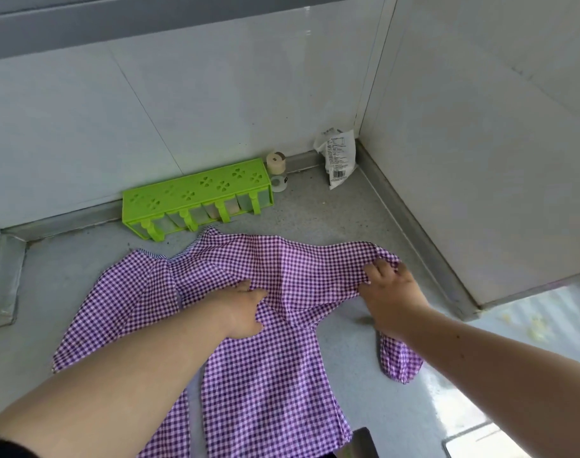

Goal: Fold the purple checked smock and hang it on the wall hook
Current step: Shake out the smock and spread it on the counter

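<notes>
The smock [265,358] was soft, thin cloth with a matt look and some wrinkles. The counter [331,209] looked like smooth grey stone with tiny specks. The wall tiles [216,94] were shiny and smooth. The green rack [196,190] was bright plastic. The white packet [338,157] looked like crinkly plastic.

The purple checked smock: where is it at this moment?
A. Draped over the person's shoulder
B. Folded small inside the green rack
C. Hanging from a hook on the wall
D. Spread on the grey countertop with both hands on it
D: the purple checked smock lies spread on the grey countertop, with the left hand and the right hand gripping its cloth.
</notes>
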